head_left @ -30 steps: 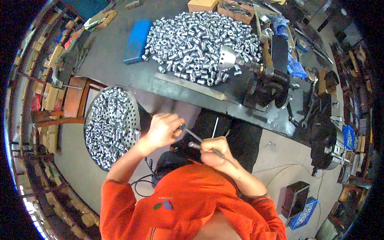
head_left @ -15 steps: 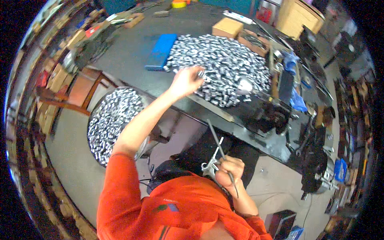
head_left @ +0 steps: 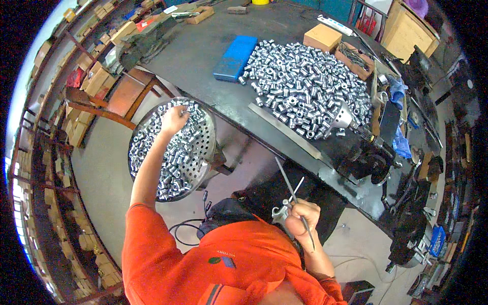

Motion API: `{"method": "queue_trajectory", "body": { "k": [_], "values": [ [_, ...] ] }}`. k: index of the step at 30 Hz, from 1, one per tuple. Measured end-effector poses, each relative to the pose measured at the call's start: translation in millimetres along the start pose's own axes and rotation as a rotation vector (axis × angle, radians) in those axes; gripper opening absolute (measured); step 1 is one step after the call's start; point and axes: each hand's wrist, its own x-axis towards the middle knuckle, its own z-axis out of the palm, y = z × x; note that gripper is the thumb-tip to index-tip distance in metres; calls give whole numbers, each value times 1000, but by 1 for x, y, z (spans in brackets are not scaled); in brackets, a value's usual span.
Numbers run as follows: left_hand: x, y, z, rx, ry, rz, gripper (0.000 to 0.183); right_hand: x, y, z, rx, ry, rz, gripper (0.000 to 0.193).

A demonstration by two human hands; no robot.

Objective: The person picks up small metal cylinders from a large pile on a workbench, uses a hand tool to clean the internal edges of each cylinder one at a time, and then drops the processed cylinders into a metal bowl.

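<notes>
My left hand (head_left: 175, 121) is over the round perforated metal pan (head_left: 206, 152) at left, its fingers curled in at the short silver metal sleeves (head_left: 173, 175) heaped there. What its fingertips hold, if anything, does not show clearly. Near my lap, my right hand (head_left: 303, 217) is closed around a thin grey metal rod (head_left: 285, 174), tapered like a round file, slanting up to the left. Beside the rod, a silver hook-shaped metal piece (head_left: 278, 214) and a thin pale rod (head_left: 299, 187) stick out at the same hand; how they are held is partly hidden.
A large pile of the same sleeves (head_left: 305, 81) covers part of the dark workbench (head_left: 203, 61), with a perforated metal scoop (head_left: 343, 117) in it. Around it are a blue box (head_left: 236, 57), a cardboard box (head_left: 323, 36) and a flat bar (head_left: 284, 131). A wooden chair (head_left: 129, 96) stands behind the pan.
My left hand has moved from the pile's near-left edge on the bench, left and down to the pan. My right hand keeps its grip on the rod. The view has shifted.
</notes>
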Motion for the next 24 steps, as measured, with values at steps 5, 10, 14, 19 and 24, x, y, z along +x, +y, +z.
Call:
{"method": "queue_trajectory", "body": {
  "k": [5, 10, 14, 19, 24],
  "values": [
    [-3, -1, 17, 190, 32, -1, 19, -3, -2, -2, -23, -37, -3, 28],
    [-8, -7, 23, 160, 72, -112, 18, -4, 0, -2, -31, -4, 3, 28],
    [-8, -15, 27, 182, 111, -67, 19, -5, 3, -1, 7, -33, 19, 26],
    [-14, -15, 22, 266, 94, -39, 21, -7, 3, -3, 21, -23, 37, 26],
    [-36, 33, -2, -567, -159, -114, 17, -8, 1, -9, 10, -83, 78, 28]
  ]
}}
